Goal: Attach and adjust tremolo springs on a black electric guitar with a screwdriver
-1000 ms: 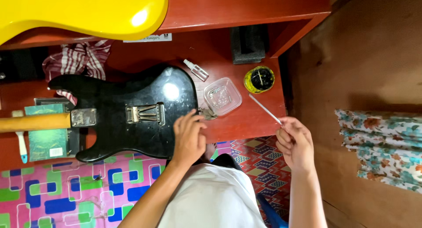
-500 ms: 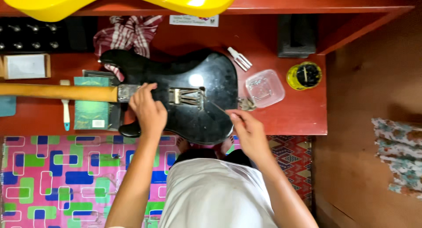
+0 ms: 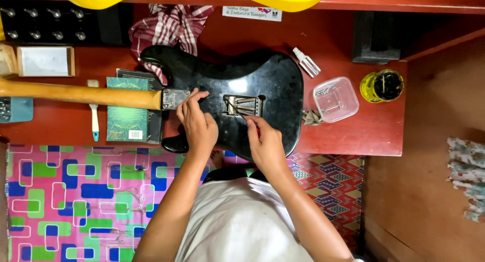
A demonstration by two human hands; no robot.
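Note:
A black electric guitar body (image 3: 275, 82) lies back side up on the red table (image 3: 353, 135), its wooden neck (image 3: 76, 92) running off to the left. My left hand (image 3: 197, 123) rests flat on the body, fingertips at the metal neck plate (image 3: 173, 98). My right hand (image 3: 265, 143) pinches a thin tool with a red bit of handle showing. Its tip is at the lower edge of the open spring cavity (image 3: 244, 104).
A clear plastic container (image 3: 336, 99), a yellow round tin (image 3: 382, 85) and a small spray bottle (image 3: 306, 62) sit right of the guitar. To the left lie a green book (image 3: 126, 110) and a small brush (image 3: 94, 110). A checked cloth (image 3: 169, 24) lies behind. A patterned mat (image 3: 76, 191) covers the floor.
My right hand carried the thin tool from beside the table's right end to the spring cavity. My left hand slid from the lower body up to the neck plate.

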